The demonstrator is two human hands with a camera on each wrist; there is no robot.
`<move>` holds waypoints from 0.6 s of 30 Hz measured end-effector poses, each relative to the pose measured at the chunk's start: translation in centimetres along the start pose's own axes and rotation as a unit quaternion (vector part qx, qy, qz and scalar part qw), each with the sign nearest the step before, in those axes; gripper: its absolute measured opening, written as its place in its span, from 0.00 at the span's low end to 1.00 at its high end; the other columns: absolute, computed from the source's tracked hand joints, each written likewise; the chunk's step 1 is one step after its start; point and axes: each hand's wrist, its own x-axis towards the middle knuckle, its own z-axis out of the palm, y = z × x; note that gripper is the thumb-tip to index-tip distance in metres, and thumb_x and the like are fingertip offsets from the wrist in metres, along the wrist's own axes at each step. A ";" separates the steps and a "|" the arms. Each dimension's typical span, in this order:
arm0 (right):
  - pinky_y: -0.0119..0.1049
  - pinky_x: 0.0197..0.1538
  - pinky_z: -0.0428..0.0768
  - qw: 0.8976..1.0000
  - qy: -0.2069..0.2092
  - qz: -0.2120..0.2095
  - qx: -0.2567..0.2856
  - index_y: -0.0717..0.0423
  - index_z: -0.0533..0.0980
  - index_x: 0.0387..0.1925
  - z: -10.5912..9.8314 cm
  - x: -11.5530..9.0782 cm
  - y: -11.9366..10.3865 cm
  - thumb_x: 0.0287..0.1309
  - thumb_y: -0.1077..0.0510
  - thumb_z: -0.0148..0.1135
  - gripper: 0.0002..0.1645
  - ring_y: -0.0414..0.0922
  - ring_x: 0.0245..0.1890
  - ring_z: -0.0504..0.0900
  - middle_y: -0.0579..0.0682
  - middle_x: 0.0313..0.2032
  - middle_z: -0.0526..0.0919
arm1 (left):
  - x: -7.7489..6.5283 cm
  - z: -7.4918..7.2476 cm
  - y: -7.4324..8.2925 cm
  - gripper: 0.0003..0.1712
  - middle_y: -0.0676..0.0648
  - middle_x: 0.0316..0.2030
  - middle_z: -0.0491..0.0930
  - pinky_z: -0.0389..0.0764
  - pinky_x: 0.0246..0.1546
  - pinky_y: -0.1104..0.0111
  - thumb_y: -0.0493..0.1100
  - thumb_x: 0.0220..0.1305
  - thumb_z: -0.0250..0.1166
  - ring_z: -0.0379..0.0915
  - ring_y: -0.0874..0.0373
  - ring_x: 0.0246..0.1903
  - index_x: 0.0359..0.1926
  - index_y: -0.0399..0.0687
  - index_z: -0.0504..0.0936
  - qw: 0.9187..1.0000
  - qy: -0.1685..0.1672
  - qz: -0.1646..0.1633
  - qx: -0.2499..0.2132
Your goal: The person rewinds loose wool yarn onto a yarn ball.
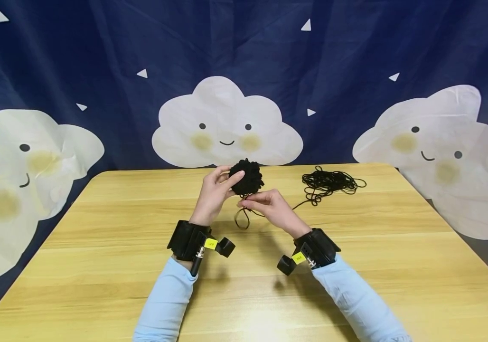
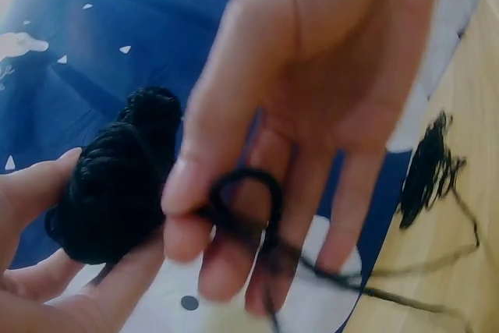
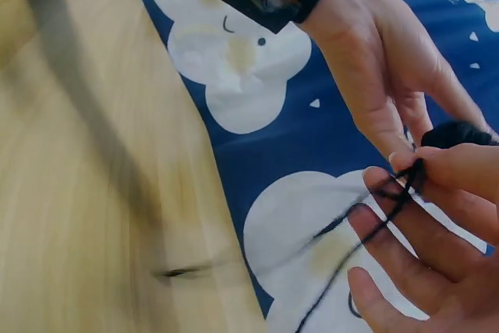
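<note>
A small ball of wound black yarn [image 1: 247, 178] is held by my left hand [image 1: 213, 195], with the thumb across its near side and the fingers behind. Just below the ball, my right hand [image 1: 274, 209] pinches a strand of the yarn between thumb and forefinger. In the left wrist view, a loop of yarn [image 2: 248, 173] stands out beside that pinch, and the other fingers of the right hand are spread loosely. Two strands [image 3: 343, 259] trail from the pinch in the right wrist view. The ball is mostly hidden there behind the fingers.
On the table's back right lies a loose tangled heap of black yarn [image 1: 331, 183], from which a strand runs to my right hand. The light wooden table [image 1: 98, 266] ends at a dark blue curtain [image 1: 244, 42] with white clouds. Each wrist wears a black camera strap.
</note>
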 end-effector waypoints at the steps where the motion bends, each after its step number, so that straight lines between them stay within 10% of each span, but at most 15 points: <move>1: 0.38 0.53 0.73 1.000 -0.001 0.004 0.010 0.64 0.78 0.42 0.0 0.0 0.1 0.58 0.58 0.56 0.15 0.44 0.45 0.78 0.55 0.39 0.82 | 0.0 0.0 0.0 0.23 0.35 0.49 0.72 0.76 0.47 0.61 0.40 0.60 0.59 0.71 0.47 0.48 0.54 0.37 0.66 1.000 -0.010 -0.006 -0.010; 11: 0.43 0.58 0.67 0.986 -0.038 0.041 0.159 0.70 0.71 0.50 -1.4 0.2 1.6 0.62 0.61 0.48 0.19 0.43 0.44 0.77 0.55 0.36 0.82 | -0.1 -0.7 0.2 0.21 0.41 0.50 0.72 0.77 0.44 0.65 0.42 0.61 0.57 0.71 0.54 0.46 0.53 0.36 0.70 0.996 -0.071 -0.047 -0.010; 18: 0.28 0.33 0.75 0.955 -0.002 0.080 0.286 0.61 0.71 0.44 -2.2 0.3 1.4 0.63 0.67 0.41 0.12 0.37 0.24 0.74 0.46 0.33 0.78 | -0.1 -0.7 0.1 0.22 0.40 0.51 0.70 0.79 0.36 0.70 0.40 0.61 0.56 0.73 0.58 0.42 0.55 0.33 0.68 0.987 -0.139 -0.074 0.000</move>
